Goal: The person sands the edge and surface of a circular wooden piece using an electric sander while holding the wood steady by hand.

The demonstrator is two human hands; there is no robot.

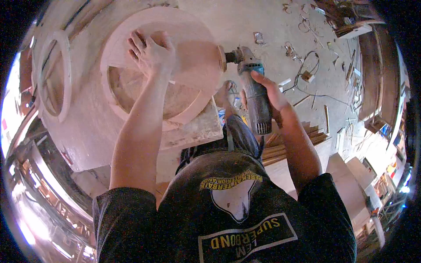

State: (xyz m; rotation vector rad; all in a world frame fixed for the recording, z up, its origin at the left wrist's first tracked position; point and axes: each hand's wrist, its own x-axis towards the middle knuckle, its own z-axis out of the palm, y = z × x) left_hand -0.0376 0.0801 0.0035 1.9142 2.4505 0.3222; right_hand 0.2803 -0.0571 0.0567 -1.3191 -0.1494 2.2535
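Note:
A large round wooden piece (193, 52) lies on a dusty work table, its upper half solid and its lower half an open ring. My left hand (153, 55) rests on its solid part, fingers spread. In my right hand (272, 92) is an angle grinder (256, 96), gripped around its body with the vented end toward me. The grinder's round disc (222, 58) stands on edge at the right rim of the wooden piece; whether it spins I cannot tell. My right fingers are partly hidden behind the tool.
A second wooden ring (55, 76) lies to the left on the dusty table (87, 144). A black cord (324, 94) runs across the littered floor at right. Wood strips (302, 140) lie beside my legs, and boards (351, 184) stand at lower right.

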